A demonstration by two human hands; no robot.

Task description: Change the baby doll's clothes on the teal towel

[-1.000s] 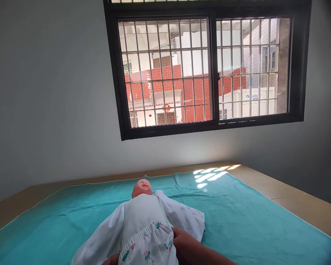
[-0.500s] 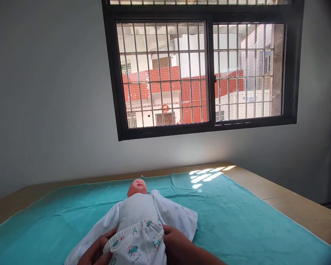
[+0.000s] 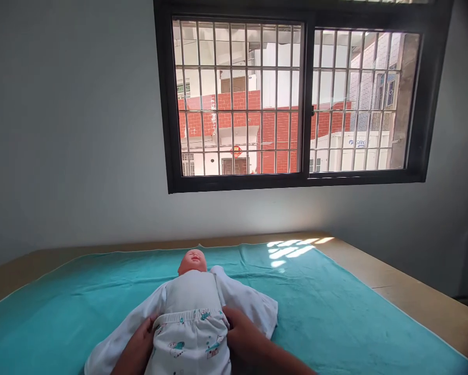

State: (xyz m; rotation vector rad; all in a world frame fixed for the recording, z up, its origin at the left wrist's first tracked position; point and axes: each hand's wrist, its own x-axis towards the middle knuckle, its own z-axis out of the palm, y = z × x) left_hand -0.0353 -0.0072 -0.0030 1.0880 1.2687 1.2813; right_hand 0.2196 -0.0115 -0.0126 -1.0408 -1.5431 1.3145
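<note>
A baby doll (image 3: pixel 192 262) lies on its back on a teal towel (image 3: pixel 327 307), head toward the window. It wears a white top (image 3: pixel 192 291) with loose sleeves spread to both sides, and white printed pants (image 3: pixel 190 341). My left hand (image 3: pixel 138 351) grips the left side of the pants' elastic waistband. On the other side my right hand (image 3: pixel 243 338) holds the waistband too. Both hands' fingers are curled into the fabric at the doll's waist.
The towel covers a wide wooden platform (image 3: pixel 409 291) that reaches the grey wall. A black-framed barred window (image 3: pixel 296 99) is above, with a patch of sunlight (image 3: pixel 292 250) on the towel's far right.
Both hands have slid the pants' waistband up the doll's body toward its chest. My left hand has come into fuller view. The camera has shifted slightly.
</note>
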